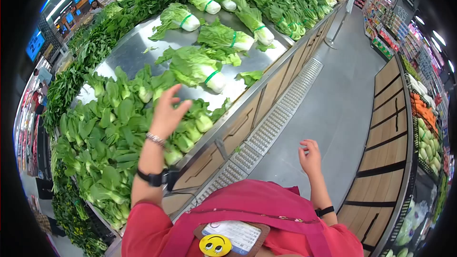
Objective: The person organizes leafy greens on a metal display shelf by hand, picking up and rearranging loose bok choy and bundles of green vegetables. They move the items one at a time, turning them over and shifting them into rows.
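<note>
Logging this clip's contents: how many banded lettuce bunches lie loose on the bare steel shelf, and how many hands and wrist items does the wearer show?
Banded lettuce bunches on the steel shelf: 3, at
Hands: 2, left hand, right hand
Black wristbands: 2, at
Bracelet: 1
Total: 8

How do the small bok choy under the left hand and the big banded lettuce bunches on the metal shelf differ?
The bok choy is small, unbanded and heaped tightly; the lettuce bunches are larger, each tied with a green band, and lie apart on bare steel. The left hand hovers over the bok choy, not the lettuce. Both are green-leaved with pale stems.
</note>
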A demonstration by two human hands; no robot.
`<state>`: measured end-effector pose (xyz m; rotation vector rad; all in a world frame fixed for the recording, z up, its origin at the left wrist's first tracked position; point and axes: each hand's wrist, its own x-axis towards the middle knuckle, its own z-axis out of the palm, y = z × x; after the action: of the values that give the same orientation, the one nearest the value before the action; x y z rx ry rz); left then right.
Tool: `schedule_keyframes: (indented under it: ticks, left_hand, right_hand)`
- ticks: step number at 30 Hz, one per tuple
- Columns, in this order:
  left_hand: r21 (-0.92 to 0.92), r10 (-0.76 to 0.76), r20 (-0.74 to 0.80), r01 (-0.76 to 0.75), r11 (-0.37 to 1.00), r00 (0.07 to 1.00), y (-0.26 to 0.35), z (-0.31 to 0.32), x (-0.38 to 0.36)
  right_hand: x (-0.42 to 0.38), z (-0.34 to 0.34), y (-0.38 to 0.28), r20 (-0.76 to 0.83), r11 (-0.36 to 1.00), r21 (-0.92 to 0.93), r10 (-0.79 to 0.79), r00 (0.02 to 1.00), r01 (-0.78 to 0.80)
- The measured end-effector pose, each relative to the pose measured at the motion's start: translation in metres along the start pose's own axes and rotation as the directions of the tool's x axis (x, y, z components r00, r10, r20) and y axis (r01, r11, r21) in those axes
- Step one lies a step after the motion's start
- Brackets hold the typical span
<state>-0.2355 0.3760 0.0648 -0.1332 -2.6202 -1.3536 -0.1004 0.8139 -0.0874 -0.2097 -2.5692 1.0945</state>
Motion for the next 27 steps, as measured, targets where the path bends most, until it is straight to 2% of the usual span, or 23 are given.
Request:
schedule_keyframes:
  ticks: [1, 3, 4, 6, 7, 9, 10, 13, 14, 15, 17, 18, 19, 20, 21, 22, 23, 25, 26, 27]
  left_hand:
    - [-0.073, -0.024, 0.064, 0.029, 0.997, 0.998, -0.010, 0.038, 0.020]
    - [-0.070, -0.193, 0.020, 0.194, 0.979, 0.981, -0.025, 0.109, 0.056]
    - [-0.070, -0.196, 0.021, 0.197, 0.978, 0.980, -0.032, 0.136, 0.075]
    - [0.247, -0.279, -0.231, 0.333, 0.910, 0.932, -0.038, 0.179, 0.105]
    - [0.242, -0.279, -0.234, 0.333, 0.911, 0.931, -0.040, 0.192, 0.117]
    - [0.396, -0.268, -0.342, 0.396, 0.828, 0.901, -0.045, 0.211, 0.140]
    - [0.322, -0.319, -0.342, 0.429, 0.844, 0.884, -0.049, 0.215, 0.150]
    - [0.288, -0.306, -0.353, 0.414, 0.863, 0.884, -0.063, 0.219, 0.164]
    - [0.319, -0.128, -0.455, 0.296, 0.901, 0.881, -0.084, 0.225, 0.169]
    - [0.314, -0.135, -0.464, 0.306, 0.899, 0.875, -0.103, 0.221, 0.173]
    - [0.173, -0.120, -0.579, 0.265, 0.949, 0.806, -0.132, 0.212, 0.183]
    - [-0.310, -0.329, -0.521, 0.185, 0.933, 0.787, -0.125, 0.203, 0.186]
    - [-0.722, -0.482, -0.388, 0.065, 0.688, 0.786, -0.102, 0.178, 0.193]
    - [-0.852, -0.576, -0.291, 0.067, 0.519, 0.764, -0.046, 0.152, 0.195]
    - [-0.854, -0.594, -0.309, 0.058, 0.517, 0.742, -0.034, 0.133, 0.205]
    - [-0.827, -0.511, -0.411, -0.072, 0.558, 0.755, -0.028, 0.116, 0.219]
    - [-0.782, -0.417, -0.509, -0.203, 0.590, 0.753, -0.027, 0.102, 0.238]
    - [-0.533, -0.226, -0.679, -0.258, 0.806, 0.698, -0.037, 0.068, 0.283]
    - [-0.257, -0.132, -0.770, -0.114, 0.960, 0.624, -0.045, 0.054, 0.308]
    - [0.037, -0.010, -0.822, 0.070, 0.997, 0.569, -0.053, 0.040, 0.332]
  right_hand:
    - [0.010, -0.013, 0.011, -0.024, 0.999, -0.031, 0.021, 0.999, -0.022]
    - [0.025, -0.037, 0.025, -0.042, 0.999, -0.036, 0.035, 0.998, -0.036]
    - [0.032, -0.046, 0.030, -0.061, 0.998, -0.040, 0.048, 0.997, -0.050]
    - [0.042, -0.062, 0.037, -0.050, 0.997, -0.027, 0.070, 0.996, -0.071]
    - [0.050, -0.066, 0.042, -0.047, 0.996, -0.010, 0.083, 0.995, -0.083]
    - [0.059, -0.065, 0.062, -0.042, 0.994, -0.023, 0.106, 0.993, -0.107]
    - [0.062, -0.063, 0.069, -0.035, 0.990, -0.033, 0.138, 0.990, -0.139]
    - [0.078, -0.051, 0.082, 0.038, 0.983, -0.101, 0.157, 0.987, -0.152]
    - [0.088, -0.049, 0.086, 0.047, 0.984, -0.103, 0.149, 0.988, -0.143]
    - [0.100, -0.047, 0.091, 0.073, 0.983, -0.064, 0.174, 0.982, -0.170]
    - [0.120, -0.038, 0.109, 0.109, 0.982, -0.024, 0.189, 0.976, -0.187]
    - [0.132, -0.038, 0.125, 0.080, 0.987, -0.041, 0.160, 0.984, -0.158]
    - [0.155, -0.036, 0.137, 0.050, 0.992, -0.055, 0.116, 0.992, -0.113]
    - [0.181, -0.035, 0.140, 0.065, 0.995, -0.053, 0.087, 0.994, -0.084]
    - [0.201, -0.037, 0.141, 0.077, 0.984, -0.150, 0.111, 0.991, -0.099]
    - [0.220, -0.038, 0.137, 0.086, 0.963, -0.247, 0.137, 0.987, -0.112]
    - [0.244, -0.035, 0.131, 0.111, 0.965, -0.247, 0.120, 0.987, -0.090]
    - [0.299, -0.017, 0.114, 0.167, 0.972, -0.223, 0.116, 0.979, -0.077]
    - [0.326, -0.006, 0.106, 0.184, 0.973, -0.222, 0.104, 0.977, -0.062]
    - [0.352, 0.006, 0.097, 0.206, 0.975, -0.221, 0.038, 0.978, 0.008]
